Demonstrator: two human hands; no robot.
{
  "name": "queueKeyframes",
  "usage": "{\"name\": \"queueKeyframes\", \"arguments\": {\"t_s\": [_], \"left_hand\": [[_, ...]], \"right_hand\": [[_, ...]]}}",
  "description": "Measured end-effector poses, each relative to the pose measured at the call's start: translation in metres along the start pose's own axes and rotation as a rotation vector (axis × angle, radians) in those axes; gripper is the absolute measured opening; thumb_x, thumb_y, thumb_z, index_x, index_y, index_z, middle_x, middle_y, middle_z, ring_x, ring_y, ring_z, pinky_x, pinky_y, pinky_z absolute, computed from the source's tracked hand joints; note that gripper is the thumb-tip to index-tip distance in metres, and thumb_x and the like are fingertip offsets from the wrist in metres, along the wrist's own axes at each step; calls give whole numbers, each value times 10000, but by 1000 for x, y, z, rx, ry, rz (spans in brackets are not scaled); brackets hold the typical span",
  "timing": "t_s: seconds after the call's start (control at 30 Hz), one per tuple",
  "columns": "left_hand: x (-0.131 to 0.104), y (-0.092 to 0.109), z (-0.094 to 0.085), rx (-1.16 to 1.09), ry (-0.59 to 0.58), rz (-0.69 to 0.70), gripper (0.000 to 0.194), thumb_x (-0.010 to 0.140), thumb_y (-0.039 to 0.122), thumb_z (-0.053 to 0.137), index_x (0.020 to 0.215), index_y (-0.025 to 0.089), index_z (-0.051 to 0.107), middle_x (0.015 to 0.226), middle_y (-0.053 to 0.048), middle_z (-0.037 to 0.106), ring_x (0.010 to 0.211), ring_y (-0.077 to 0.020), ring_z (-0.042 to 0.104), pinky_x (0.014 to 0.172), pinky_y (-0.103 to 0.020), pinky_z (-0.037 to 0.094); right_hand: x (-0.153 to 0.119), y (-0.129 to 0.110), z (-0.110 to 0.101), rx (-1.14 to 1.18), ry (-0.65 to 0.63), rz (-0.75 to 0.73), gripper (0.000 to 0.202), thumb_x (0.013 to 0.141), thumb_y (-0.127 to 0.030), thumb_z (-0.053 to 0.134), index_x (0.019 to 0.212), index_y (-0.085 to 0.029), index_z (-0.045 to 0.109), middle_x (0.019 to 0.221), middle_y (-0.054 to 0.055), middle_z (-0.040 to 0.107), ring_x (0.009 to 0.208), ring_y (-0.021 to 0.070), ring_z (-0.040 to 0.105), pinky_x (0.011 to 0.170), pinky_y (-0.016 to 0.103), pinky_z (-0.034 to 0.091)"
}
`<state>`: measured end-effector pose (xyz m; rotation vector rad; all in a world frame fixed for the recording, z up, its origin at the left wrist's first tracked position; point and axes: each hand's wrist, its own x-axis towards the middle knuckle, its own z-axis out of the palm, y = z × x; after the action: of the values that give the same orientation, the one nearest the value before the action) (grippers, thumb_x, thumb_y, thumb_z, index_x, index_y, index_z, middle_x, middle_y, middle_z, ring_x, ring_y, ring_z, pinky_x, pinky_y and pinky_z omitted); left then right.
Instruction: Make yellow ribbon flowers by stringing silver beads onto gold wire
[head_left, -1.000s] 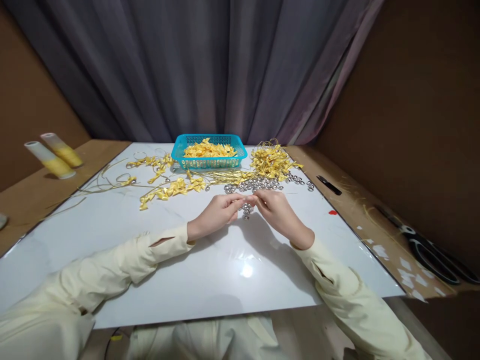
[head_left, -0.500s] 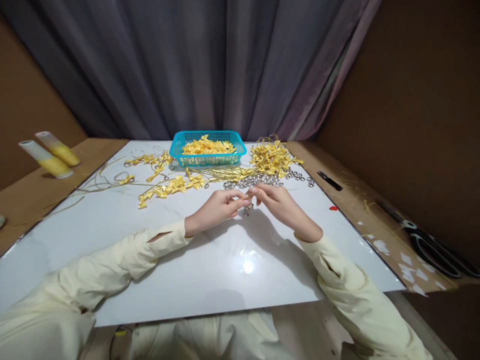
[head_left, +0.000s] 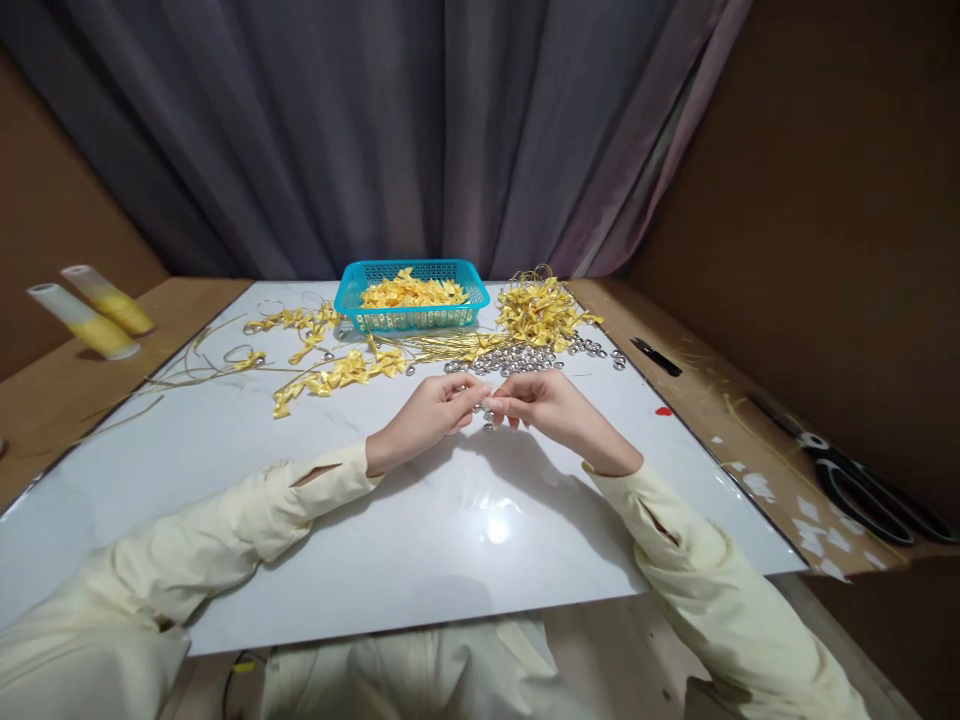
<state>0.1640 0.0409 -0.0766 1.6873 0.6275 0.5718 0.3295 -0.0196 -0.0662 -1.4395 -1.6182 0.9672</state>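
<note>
My left hand (head_left: 427, 415) and my right hand (head_left: 555, 412) meet over the white tabletop (head_left: 420, 540), fingertips pinched together. Whatever they grip is too small and too covered by the fingers to name. Just under the fingertips show a few silver beads (head_left: 488, 424); whether they hang or lie there I cannot tell. Beyond the hands is a spread of loose silver beads (head_left: 517, 360). Gold cords (head_left: 442, 347) lie behind these, and a row of yellow ribbon bows (head_left: 341, 373) lies to the left.
At the back stands a blue basket (head_left: 416, 320) with yellow bows in it. A heap of yellow bows with cords (head_left: 544, 310) sits beside it. Two spools (head_left: 90, 325) stand far left. Thread snips (head_left: 656, 357), scissors (head_left: 855, 490) and paper scraps (head_left: 810, 530) lie at right.
My right fingers have shifted down and turned against the left fingertips, with the lower fingers now showing. The whole view has moved slightly.
</note>
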Motion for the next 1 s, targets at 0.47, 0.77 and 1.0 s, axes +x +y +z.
{"name": "queueKeyframes", "arguments": {"t_s": [0.47, 0.77, 1.0], "left_hand": [[3, -6, 0, -138, 39, -8, 258, 889, 370, 490, 757, 156, 549, 495, 76, 330, 402, -52, 289, 389, -183, 223], [1, -7, 3, -151, 18, -8, 284, 887, 398, 485, 733, 163, 524, 496, 74, 335, 400, -56, 285, 389, -185, 233], [0, -10, 5, -111, -10, -1, 302, 884, 421, 483, 738, 160, 525, 518, 69, 359, 404, -56, 296, 403, -201, 233]], "right_hand": [[1, 6, -19, -111, 182, -3, 208, 766, -326, 631, 815, -126, 657, 805, 77, 657, 693, 135, 566, 547, 239, 455], [-5, -2, -7, -271, 168, -196, 159, 828, -252, 577, 798, -142, 687, 803, 63, 655, 714, 135, 564, 607, 254, 427], [0, 8, 0, -239, 62, -195, 189, 856, -228, 523, 855, -136, 688, 792, 52, 659, 706, 128, 580, 625, 246, 444]]}}
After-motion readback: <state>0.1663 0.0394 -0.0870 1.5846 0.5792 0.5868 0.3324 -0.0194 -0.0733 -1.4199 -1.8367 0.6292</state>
